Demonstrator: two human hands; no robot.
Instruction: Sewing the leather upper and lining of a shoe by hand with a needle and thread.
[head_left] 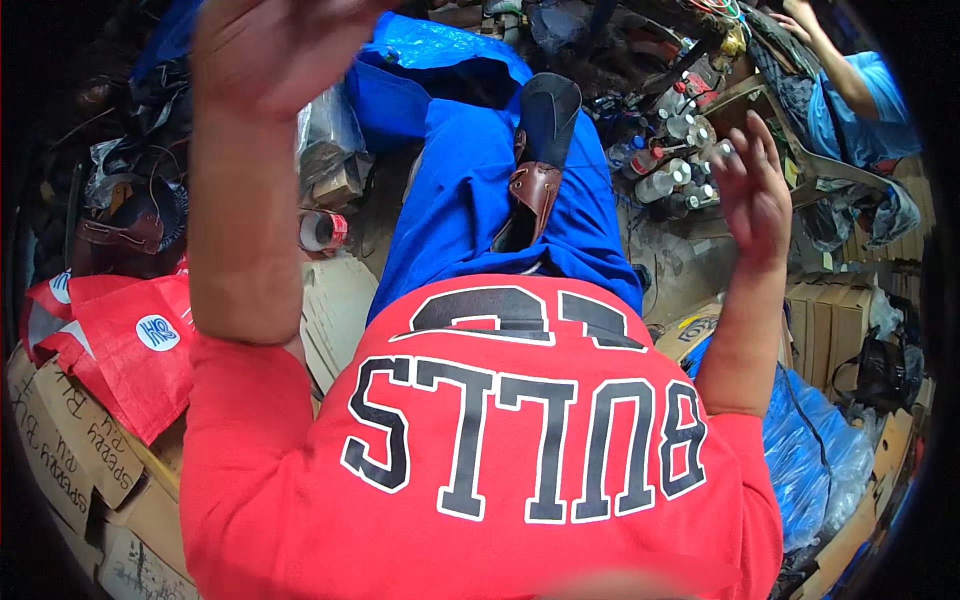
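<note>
A shoe (535, 190) with a brown leather upper and a black sole end lies between my thighs, on my blue trousers (460, 160). Neither hand touches it. My left hand (285, 50) is raised at the upper left, blurred and cut off by the top edge, so its fingers are mostly hidden. On the other side, my right hand (756, 190) is lifted beside the bottles, fingers stretched out and apart, holding nothing.
Several plastic bottles (665, 180) stand at the right. Another person's blue sleeve (880, 90) and arm reach in at the upper right. A blue bag (440, 60) lies ahead, a red bag (130, 350) and cardboard boxes (90, 440) at the left, blue plastic (810, 440) at the right.
</note>
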